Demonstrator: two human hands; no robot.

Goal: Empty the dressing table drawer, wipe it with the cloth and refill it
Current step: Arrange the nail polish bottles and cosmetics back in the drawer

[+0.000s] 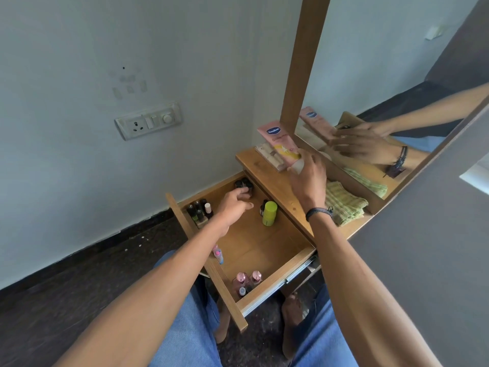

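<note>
step: emptying. drawer open, bottles inside. right hand grips the pink tube, standing it on the table top near the cloth. left hand is at the dark jars in the far corner; cannot tell if it grasps one. next: close on a jar, lift it out.

Blue denim jeans; dark braided band on R wrist; bare forearms, bare feet.
</note>
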